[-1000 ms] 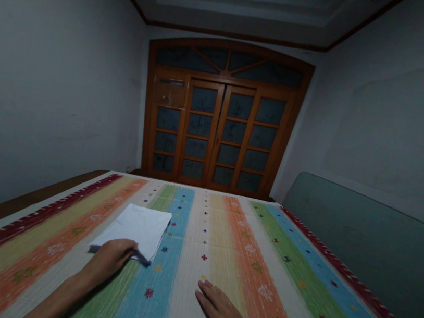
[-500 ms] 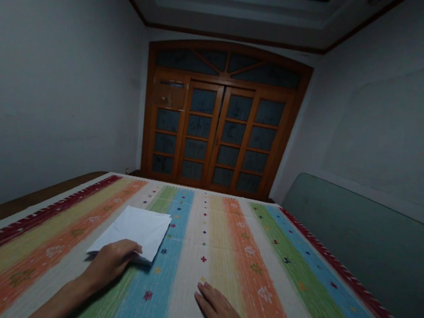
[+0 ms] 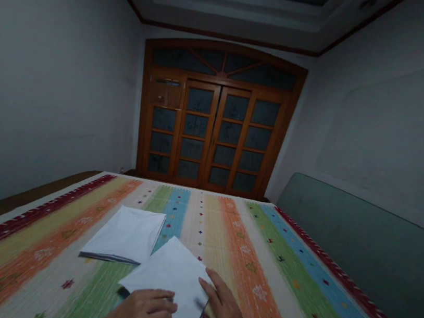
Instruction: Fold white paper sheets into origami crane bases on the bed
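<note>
Hands point(image 3: 141, 313) at white sheet point(image 3: 168, 284) edges, 2nd sheet point(image 3: 124, 235) just L

The white sheet's point(image 3: 168, 284) lower end runs out past the bottom edge, one corner hidden behind the left hand point(image 3: 139, 313); the right hand's point(image 3: 225, 313) wrist is also cut off, its fingers point(image 3: 200, 305) blurred. A dark strip point(image 3: 123, 292) shows under the sheet, mostly covered, material unreadable. The dark band point(image 3: 109, 258) along the folded white stack point(image 3: 124, 233) is too thin to identify.
</note>
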Demonstrator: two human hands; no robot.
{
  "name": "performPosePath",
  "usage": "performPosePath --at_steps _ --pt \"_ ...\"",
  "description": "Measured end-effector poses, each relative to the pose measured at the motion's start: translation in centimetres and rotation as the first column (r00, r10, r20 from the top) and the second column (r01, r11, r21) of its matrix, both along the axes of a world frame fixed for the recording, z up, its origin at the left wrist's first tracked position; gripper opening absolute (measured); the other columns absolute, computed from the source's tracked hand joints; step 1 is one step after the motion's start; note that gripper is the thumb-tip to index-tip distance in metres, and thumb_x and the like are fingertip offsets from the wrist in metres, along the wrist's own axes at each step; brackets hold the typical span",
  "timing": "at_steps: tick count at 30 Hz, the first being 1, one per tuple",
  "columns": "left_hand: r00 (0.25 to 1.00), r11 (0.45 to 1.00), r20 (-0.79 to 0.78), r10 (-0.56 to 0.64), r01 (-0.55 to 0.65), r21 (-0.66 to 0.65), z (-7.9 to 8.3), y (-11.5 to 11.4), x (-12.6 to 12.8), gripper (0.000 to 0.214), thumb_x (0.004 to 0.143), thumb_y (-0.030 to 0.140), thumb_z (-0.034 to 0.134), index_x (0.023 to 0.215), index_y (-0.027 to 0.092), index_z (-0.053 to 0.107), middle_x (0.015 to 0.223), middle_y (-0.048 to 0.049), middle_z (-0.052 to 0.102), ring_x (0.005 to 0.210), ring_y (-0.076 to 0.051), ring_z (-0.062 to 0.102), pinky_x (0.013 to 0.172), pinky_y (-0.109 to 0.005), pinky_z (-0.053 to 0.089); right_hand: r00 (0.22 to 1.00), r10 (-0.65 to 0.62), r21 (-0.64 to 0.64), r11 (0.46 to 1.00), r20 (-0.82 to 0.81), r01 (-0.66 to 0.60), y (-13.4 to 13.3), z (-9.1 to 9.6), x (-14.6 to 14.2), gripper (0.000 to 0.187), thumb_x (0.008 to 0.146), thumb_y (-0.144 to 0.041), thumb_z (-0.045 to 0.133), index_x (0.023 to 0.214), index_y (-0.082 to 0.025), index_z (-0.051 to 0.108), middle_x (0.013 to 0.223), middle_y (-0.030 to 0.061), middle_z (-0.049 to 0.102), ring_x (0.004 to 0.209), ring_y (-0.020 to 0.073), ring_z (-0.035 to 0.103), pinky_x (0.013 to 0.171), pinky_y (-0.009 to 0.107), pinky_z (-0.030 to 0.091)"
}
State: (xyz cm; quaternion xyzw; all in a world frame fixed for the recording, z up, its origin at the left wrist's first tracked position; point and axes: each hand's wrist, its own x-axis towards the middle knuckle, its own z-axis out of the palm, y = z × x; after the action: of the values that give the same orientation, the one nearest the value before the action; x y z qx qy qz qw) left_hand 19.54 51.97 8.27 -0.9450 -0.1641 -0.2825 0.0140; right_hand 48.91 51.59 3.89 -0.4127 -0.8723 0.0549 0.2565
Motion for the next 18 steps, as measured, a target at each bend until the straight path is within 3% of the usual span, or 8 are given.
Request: performPosePath --at_steps 6,9,12,14,18 --pt "0.999 0.981 0.036 0.035 -0.027 -0.194 -2.7 -0.4 0.8 0.018 0.102 0.016 0.055 0.110 0.027 0.067 0.117 -0.0059 0.080 0.112 -0.024 0.075 0.097 -0.030 0.060 0.991 0.101 -0.030 0.995 0.088 -0.099 -0.1 1.0 -0.2 0.078 0.069 -0.006 0.057 0.145 -0.022 0.054 0.158 0.0161 0.046 0.145 0.0374 0.043 0.115 0.057 0.041" --pt "0.993 0.941 0.038 0.112 -0.094 -0.327 -3.4 -0.8 1.1 0.039 0.091 0.004 0.055 0.119 0.029 0.064 0.121 -0.0030 0.079 0.115 -0.023 0.073 0.098 -0.031 0.060 0.980 0.178 -0.034 0.984 0.083 -0.176 -0.2 1.6 -0.4 0.067 0.070 -0.010 0.062 0.136 -0.023 0.062 0.146 0.0145 0.059 0.138 0.0364 0.051 0.112 0.054 0.044" --pt "0.991 0.903 -0.010 0.136 -0.128 -0.411 -2.6 -1.2 1.0 0.062 0.077 -0.001 0.054 0.130 0.031 0.061 0.132 -0.0023 0.074 0.122 -0.023 0.069 0.105 -0.035 0.056 0.976 0.216 -0.013 0.976 0.037 -0.216 -0.3 1.8 -0.7 0.044 0.079 -0.011 0.061 0.119 -0.024 0.071 0.122 0.0100 0.074 0.121 0.0302 0.064 0.105 0.045 0.051" --pt "0.990 0.907 -0.081 0.116 -0.138 -0.398 -1.6 -1.2 0.5 0.073 0.069 0.000 0.058 0.133 0.033 0.060 0.139 -0.0021 0.069 0.131 -0.027 0.062 0.110 -0.042 0.052 0.982 0.190 0.011 0.982 -0.019 -0.189 -0.4 1.8 -0.8 0.033 0.083 -0.010 0.058 0.110 -0.023 0.073 0.111 0.0092 0.077 0.112 0.0272 0.068 0.098 0.041 0.054" --pt "0.972 0.910 -0.114 0.207 -0.234 -0.341 -0.7 -0.5 -2.0 0.086 0.069 0.003 0.060 0.146 0.038 0.047 0.152 -0.0021 0.058 0.142 -0.033 0.049 0.120 -0.061 0.035 0.987 0.087 0.002 0.996 -0.132 -0.088 -0.5 1.5 -0.4 0.031 0.083 -0.007 0.054 0.103 -0.020 0.073 0.107 0.0116 0.076 0.104 0.0254 0.070 0.092 0.038 0.057"
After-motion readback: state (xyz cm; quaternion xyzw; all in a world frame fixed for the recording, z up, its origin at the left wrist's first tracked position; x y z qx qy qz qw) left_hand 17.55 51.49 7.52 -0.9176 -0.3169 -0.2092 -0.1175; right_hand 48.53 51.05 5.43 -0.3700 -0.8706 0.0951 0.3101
